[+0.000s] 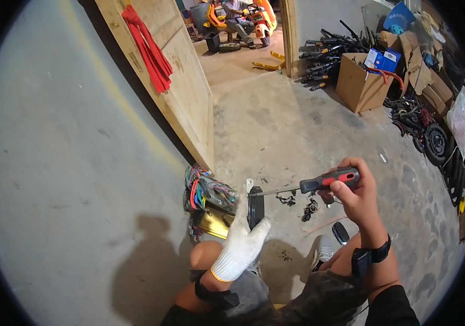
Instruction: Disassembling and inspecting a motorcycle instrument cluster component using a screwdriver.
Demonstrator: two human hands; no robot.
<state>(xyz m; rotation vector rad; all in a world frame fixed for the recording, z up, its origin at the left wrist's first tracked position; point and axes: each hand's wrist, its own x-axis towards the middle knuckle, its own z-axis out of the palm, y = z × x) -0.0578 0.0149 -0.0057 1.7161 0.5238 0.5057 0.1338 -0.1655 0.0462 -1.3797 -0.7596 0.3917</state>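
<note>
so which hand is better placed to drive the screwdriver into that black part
Right. The right hand already grips the red and black screwdriver, its tip pointing at the black round part. The gloved left hand rests against that part, seemingly steadying it.

Left hand [241, 243] in a white work glove steadies a black round part [255, 207] standing on edge on the concrete floor [276, 130], just right of a multicoloured wire bundle [206, 193]. Right hand [355, 197], bare with a black wrist strap, grips a red-and-black screwdriver [319, 182]; its shaft points to 9 o'clock, tip at the part's top. Cardboard box [358, 81] at 1 o'clock, red cloth [149, 48] on a wooden panel [183, 81] at 11.
</note>
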